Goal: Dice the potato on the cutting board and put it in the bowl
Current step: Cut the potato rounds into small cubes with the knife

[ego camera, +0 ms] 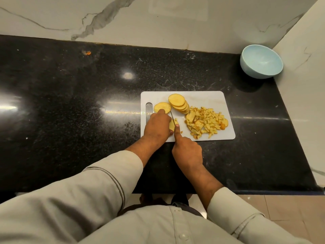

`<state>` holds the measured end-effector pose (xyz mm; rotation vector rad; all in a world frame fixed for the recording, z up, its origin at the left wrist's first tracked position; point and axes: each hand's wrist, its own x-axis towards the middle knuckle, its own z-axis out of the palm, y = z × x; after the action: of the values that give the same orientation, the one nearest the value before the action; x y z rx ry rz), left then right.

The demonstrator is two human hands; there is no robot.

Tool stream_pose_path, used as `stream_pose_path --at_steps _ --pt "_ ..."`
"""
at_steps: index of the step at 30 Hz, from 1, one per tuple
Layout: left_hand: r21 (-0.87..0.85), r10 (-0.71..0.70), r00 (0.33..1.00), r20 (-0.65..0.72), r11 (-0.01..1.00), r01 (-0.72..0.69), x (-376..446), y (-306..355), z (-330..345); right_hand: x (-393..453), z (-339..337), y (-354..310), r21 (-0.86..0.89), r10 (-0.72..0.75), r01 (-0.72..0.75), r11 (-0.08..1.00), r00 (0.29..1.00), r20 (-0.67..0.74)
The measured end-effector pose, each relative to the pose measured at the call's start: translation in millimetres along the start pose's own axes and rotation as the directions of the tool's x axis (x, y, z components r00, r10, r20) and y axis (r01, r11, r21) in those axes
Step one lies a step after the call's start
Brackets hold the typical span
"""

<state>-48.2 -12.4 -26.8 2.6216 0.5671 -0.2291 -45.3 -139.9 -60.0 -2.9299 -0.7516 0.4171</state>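
Right hand (186,150) grips knife (172,118); left fingers (161,112) press potato slices (172,125).

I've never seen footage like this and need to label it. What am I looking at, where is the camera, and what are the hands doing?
There is no machine here. The single picture comes from a camera worn on a person's head, looking down at their own two hands over a black countertop.

On it lies a white cutting board. It carries a fanned stack of potato slices, one loose slice, and a pile of diced potato.

The left hand presses on a slice being cut. The right hand grips a knife, forefinger stretched along the blade's back.

A light blue bowl stands in the far right corner, apart from the board; no potato shows in it.
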Motion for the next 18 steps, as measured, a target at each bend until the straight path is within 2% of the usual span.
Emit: stream_pose_path --at_steps 8,18 --pt "0.069 0.031 1.000 0.000 0.997 -0.031 -0.7 2.4 -0.9 9.9 6.7 -3.9 0.056 0.014 -0.014 0.998 1.000 0.013" --pt "0.040 0.014 1.000 -0.010 0.999 -0.014 0.4 0.2 4.9 -15.5 1.9 3.7 -0.040 -0.001 0.004 0.999 0.996 0.091"
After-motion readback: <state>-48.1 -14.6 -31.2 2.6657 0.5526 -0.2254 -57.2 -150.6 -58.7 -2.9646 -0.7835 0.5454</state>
